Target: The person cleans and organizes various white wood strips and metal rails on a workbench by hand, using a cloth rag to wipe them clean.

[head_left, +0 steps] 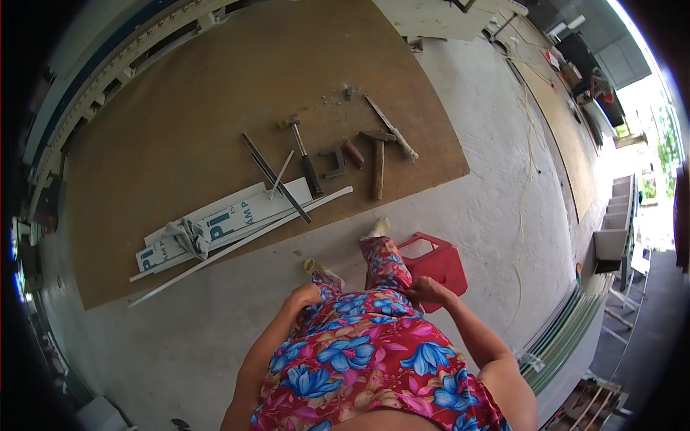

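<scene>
My left hand [304,295] rests at the side of the flowered clothing [352,345], its fingers pressed together at the trouser cloth. On the other side, my right hand [424,289] is closed at the cloth near the thigh, beside a red plastic stool [449,266]. Whether either hand grips the cloth is too small to tell. Ahead on a brown board [201,129] lie a hammer with a wooden handle [379,169], a hammer with a black handle [309,169], a grey bracket [333,162], a dark red block [353,154] and a long blade with a wrapped handle [392,128].
Dark metal strips [266,165] cross white printed boards [237,215] with crumpled plastic [188,238]. A pale cable [528,144] trails over the floor at the right. Stacked panels [568,330] stand at the lower right. Machinery [108,79] borders the board's upper left.
</scene>
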Action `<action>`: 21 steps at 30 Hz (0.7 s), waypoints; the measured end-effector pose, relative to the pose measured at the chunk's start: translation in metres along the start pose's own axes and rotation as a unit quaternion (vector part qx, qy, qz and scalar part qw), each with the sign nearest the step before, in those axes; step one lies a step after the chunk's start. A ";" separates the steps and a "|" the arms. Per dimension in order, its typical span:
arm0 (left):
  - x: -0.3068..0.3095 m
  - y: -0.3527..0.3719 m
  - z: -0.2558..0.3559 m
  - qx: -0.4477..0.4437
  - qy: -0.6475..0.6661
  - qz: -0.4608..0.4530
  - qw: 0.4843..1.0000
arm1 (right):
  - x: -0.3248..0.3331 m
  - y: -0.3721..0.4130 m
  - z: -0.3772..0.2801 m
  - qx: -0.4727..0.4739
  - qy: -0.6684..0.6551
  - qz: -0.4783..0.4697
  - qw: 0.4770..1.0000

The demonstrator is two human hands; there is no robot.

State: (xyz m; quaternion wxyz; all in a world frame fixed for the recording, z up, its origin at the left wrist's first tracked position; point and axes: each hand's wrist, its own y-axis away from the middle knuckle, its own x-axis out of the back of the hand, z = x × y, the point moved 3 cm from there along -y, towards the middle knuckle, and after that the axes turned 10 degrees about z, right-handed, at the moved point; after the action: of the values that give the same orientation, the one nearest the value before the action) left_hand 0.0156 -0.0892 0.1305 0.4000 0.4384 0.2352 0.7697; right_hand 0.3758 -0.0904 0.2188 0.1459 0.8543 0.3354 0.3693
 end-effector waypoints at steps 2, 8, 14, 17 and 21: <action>0.004 0.002 0.008 -0.022 0.042 0.003 0.999 | 0.037 0.016 -0.025 -0.081 -0.070 -0.063 0.992; 0.034 -0.003 0.056 -0.058 0.069 -0.004 0.996 | 0.096 -0.005 0.012 -0.024 -0.022 -0.090 0.995; 0.040 -0.097 0.161 0.034 0.015 -0.029 0.999 | 0.135 -0.060 0.128 0.164 0.037 -0.241 0.956; -0.029 -0.186 0.182 -0.025 0.031 -0.065 0.997 | 0.141 -0.064 0.172 0.275 0.138 -0.277 0.910; -0.032 -0.244 0.230 0.080 0.120 -0.131 0.981 | 0.168 -0.065 0.173 0.129 0.007 -0.316 0.940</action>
State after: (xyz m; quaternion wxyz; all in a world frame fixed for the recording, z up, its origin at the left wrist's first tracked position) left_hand 0.3236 0.0261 0.0579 0.4299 0.3392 0.3973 0.7364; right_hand 0.5565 0.0714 0.1578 0.1412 0.7135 0.6336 0.2638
